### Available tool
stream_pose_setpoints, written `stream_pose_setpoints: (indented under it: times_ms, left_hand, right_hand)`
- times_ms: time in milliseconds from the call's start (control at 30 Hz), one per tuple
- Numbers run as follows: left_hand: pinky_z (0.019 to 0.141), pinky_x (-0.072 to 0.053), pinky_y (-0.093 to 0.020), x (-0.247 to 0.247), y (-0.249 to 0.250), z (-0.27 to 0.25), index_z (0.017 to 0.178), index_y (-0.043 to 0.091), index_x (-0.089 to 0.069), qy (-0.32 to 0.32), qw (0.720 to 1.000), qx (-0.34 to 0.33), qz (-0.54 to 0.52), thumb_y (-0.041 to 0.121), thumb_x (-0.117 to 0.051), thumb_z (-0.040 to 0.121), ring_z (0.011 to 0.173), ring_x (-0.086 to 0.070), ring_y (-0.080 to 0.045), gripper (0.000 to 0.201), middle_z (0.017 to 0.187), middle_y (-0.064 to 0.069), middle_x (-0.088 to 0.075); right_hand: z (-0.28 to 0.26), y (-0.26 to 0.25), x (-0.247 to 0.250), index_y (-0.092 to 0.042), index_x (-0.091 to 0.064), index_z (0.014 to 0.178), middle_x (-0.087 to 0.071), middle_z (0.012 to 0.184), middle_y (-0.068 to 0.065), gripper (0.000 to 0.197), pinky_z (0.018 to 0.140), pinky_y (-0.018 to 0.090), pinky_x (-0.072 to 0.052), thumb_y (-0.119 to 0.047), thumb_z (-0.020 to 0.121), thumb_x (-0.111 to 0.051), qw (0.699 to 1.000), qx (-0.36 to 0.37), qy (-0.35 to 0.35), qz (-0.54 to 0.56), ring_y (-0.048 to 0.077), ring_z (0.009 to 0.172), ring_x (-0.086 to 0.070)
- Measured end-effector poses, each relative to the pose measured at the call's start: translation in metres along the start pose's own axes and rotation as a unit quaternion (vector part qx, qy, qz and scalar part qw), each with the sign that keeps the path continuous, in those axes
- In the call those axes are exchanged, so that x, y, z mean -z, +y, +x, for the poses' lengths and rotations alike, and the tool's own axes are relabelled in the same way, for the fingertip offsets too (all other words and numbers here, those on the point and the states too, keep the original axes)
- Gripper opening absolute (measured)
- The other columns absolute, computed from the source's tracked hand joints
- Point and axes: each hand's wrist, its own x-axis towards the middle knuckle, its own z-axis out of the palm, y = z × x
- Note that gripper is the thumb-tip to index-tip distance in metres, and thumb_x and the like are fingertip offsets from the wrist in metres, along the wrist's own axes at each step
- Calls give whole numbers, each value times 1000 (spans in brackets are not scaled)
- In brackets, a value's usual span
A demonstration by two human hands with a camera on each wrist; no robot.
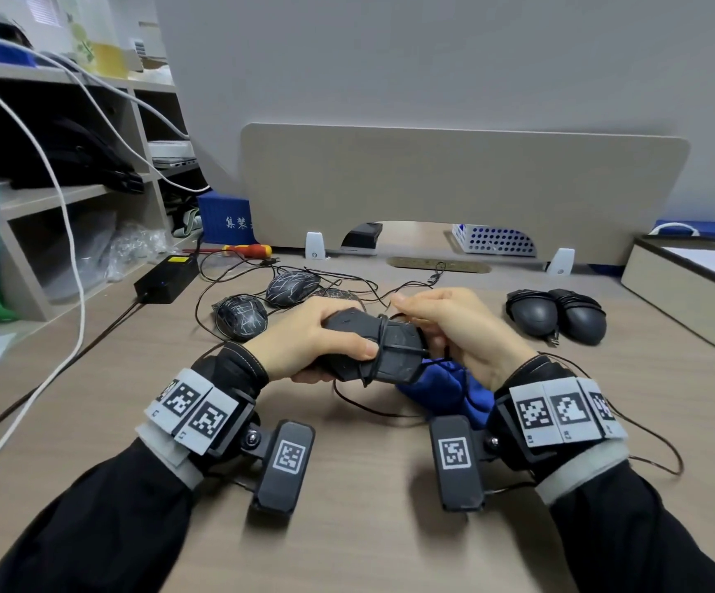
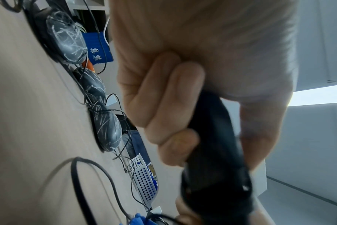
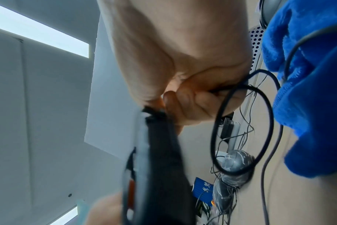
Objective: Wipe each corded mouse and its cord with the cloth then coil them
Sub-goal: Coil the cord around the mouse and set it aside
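Hands winding a cord around a mouse above the near middle of the desk.

The left hand [image 1: 317, 340] grasps the black corded mouse [image 1: 379, 346], thumb pressed on its top, while the right hand [image 1: 454, 325] pinches the cord [image 1: 383, 336] and lays it across the body, where a few turns already sit. The blue cloth [image 1: 445, 391] lies on the desk [image 1: 368, 528] just under the right wrist, with slack cord trailing over it. Toward the right edge, two grey mice [image 1: 557, 314] sit side by side with cords wrapped, apparently finished. Toward the back left, three scribble-marked mice [image 1: 242, 316] lie in tangled loose cords, seemingly still to be wiped and coiled, so roughly half remains.
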Motion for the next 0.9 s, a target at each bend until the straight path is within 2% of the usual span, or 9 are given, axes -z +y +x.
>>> stream_pose_setpoints:
  times_ms: [100,167,300,400,467,600,667,767,900]
  left_hand:
    - [39,-29,-16,0,-3,3,75,22,-58,28,999,11,15,41,-74,61,40,-42,-20,29,60,-8,-56]
    - [39,-28,-17,0,-4,6,80,18,-59,46,998,16,29,32,-76,70,44,-43,-20,24,62,-8,-56]
    - [37,-34,-19,1,-9,8,76,17,-58,95,986,-5,138,18,-76,82,43,-50,-14,19,58,3,-59]
    - [46,-39,-17,7,-13,10,75,23,-59,136,965,-8,223,28,-77,79,46,-54,0,19,65,8,-64]
    - [53,-43,-22,8,-17,11,75,27,-58,140,960,0,241,38,-75,75,53,-57,2,21,69,9,-65]
    - [70,-56,-40,5,-18,10,85,29,-60,123,956,3,266,58,-62,63,75,-67,-15,37,80,7,-68]
    - [57,-52,-34,4,-16,11,78,26,-56,147,958,-8,245,52,-66,68,63,-62,-12,30,72,5,-65]
    - [38,-34,-21,2,-13,12,77,18,-57,191,977,10,97,25,-74,82,42,-47,-14,20,59,-1,-61]
    - [36,-25,-15,5,-10,13,76,12,-56,235,970,61,-21,21,-69,87,35,-36,-17,20,51,-7,-52]
  right_hand:
    - [0,-1,1,-15,-68,65,-43,51,-3,30,38,16,-24,-16,94,-65,1000,21,23,-4,8,43,-30]
    - [1,-1,0,-12,-71,74,-49,53,-5,21,40,15,-27,-12,94,-64,999,29,38,-20,7,45,-34]
    - [-2,-5,-3,-5,-73,87,-54,49,-15,12,42,9,-31,-6,94,-64,994,59,46,-74,-1,40,-42]
    - [-4,-8,-9,2,-73,94,-50,52,-9,15,40,12,-26,-6,96,-61,996,73,31,-42,3,41,-33]
    - [-6,-10,-13,7,-72,97,-45,58,-1,18,42,16,-23,-6,97,-60,996,88,23,-4,9,46,-29]
    - [-9,-10,-19,7,-71,105,-33,56,-3,22,42,17,-17,-7,99,-55,994,101,-5,53,8,46,-21]
    - [-9,-9,-19,6,-71,107,-32,54,-4,22,41,16,-16,-7,99,-54,994,95,-14,59,8,45,-20]
    - [-7,-6,-20,7,-70,110,-35,46,-8,23,37,14,-17,-5,99,-54,996,68,-16,52,5,40,-21]
    - [-9,-3,-24,7,-69,108,-30,49,-8,25,35,12,-16,-7,102,-49,996,19,-67,52,2,40,-19]
